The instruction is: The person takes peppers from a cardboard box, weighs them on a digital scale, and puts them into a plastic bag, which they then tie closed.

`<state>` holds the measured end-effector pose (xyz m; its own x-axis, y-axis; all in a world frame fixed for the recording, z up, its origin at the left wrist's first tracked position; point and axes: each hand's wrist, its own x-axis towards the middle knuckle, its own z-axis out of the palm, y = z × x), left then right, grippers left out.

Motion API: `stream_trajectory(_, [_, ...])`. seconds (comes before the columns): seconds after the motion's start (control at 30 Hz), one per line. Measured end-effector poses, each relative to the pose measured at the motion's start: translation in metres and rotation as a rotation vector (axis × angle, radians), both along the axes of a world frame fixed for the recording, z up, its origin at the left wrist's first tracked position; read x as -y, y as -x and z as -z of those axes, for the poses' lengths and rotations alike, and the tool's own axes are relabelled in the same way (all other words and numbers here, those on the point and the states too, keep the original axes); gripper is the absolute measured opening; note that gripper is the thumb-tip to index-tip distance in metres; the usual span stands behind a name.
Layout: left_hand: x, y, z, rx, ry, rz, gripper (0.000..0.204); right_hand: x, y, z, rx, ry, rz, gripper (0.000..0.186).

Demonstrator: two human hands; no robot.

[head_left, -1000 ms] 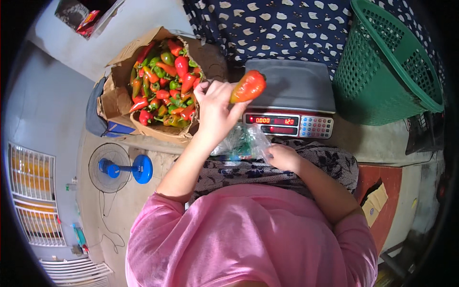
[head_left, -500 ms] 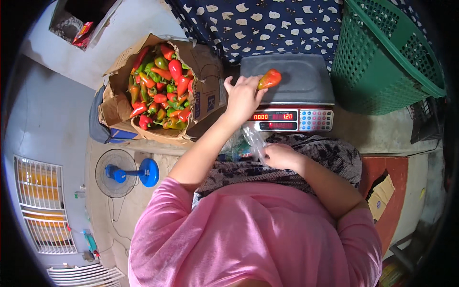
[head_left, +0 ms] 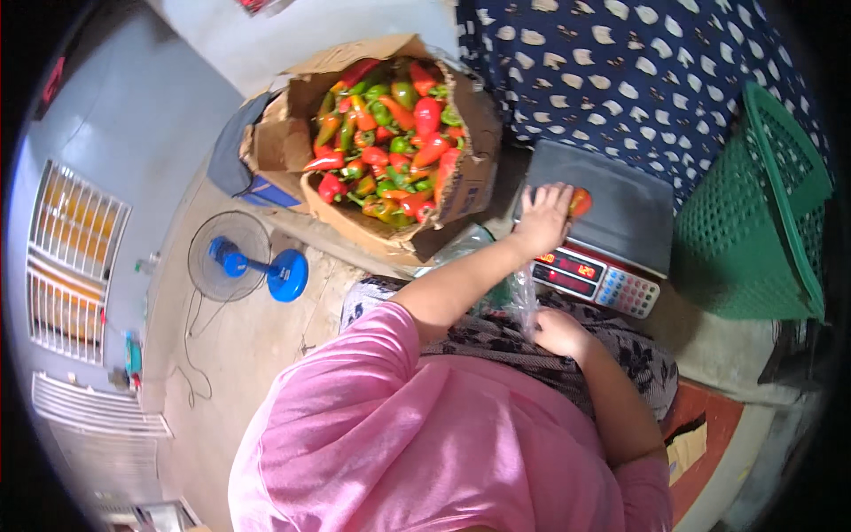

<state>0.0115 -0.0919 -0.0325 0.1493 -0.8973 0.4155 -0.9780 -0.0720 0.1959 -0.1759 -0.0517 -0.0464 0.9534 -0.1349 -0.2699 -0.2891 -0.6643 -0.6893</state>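
A bare concrete floor (head_left: 239, 355) fills the lower left. At nine o'clock stands a small blue floor fan (head_left: 244, 260), its cord trailing beside it. A barred window (head_left: 75, 257) glows orange at the far left. At two o'clock hangs dark blue spotted cloth (head_left: 638, 71); a green plastic basket (head_left: 753, 222) sits at three o'clock.
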Motion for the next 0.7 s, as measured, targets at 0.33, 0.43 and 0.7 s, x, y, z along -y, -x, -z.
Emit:
stream_trajectory(0.33, [-0.113, -0.049, -0.153, -0.034, 0.413, 0.28, 0.022, -0.004, 0.0, -0.003, -0.012, -0.047, 0.052, 0.026])
stream_trajectory(0.43, [-0.131, -0.115, -0.156, 0.005, 0.49, -0.101, 0.024, -0.003, 0.001, 0.003, 0.033, -0.048, 0.032, 0.027])
stream_trajectory(0.7, [-0.18, -0.234, -0.104, 0.31, 0.016, -0.61, 0.035, -0.004, 0.001, 0.005, 0.018, -0.095, 0.058, 0.027])
